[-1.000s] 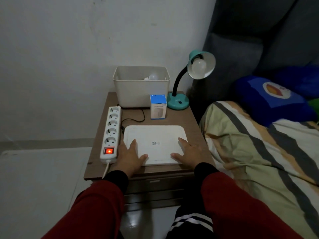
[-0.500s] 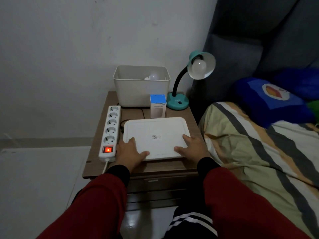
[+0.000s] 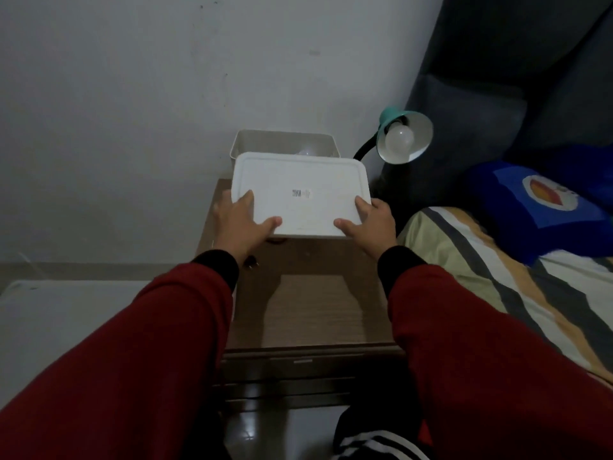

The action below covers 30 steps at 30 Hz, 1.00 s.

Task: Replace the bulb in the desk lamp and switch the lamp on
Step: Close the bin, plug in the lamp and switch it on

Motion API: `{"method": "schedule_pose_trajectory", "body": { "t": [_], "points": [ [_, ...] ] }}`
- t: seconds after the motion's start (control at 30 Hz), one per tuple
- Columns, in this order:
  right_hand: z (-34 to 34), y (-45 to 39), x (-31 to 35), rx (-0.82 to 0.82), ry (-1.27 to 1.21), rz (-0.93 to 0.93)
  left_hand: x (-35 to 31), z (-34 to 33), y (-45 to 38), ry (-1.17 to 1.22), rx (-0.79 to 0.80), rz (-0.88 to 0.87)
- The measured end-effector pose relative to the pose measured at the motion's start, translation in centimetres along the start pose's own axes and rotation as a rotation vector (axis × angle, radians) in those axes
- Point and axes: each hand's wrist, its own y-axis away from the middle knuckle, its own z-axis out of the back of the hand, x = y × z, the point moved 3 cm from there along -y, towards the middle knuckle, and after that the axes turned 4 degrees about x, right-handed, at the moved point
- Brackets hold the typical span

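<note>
Both hands (image 3: 238, 220) hold lid (image 3: 300, 194) above wooden nightstand (image 3: 318, 310).

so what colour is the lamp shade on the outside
Teal lamp shade, white inside; shows best in the head view.

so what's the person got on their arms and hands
Both arms are in loose red sleeves, and a snug black cuff of an under-layer shows at each wrist. The left hand and right hand are bare: no gloves, and no rings, watch or bracelet can be seen. Below the right sleeve, dark trousers with white stripes are visible.
</note>
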Motion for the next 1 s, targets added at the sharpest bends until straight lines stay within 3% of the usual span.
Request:
{"method": "schedule_pose_trajectory", "body": {
  "t": [0.53,1.0],
  "points": [
    [-0.5,-16.3,5.7,-0.011,0.069,0.033,-0.5,0.9,-15.6,0.005,0.056,0.102],
    [-3.2,-21.1,4.8,-0.006,0.143,-0.028,-0.2,0.7,-19.6,-0.04,0.08,0.064]
  ]
}}
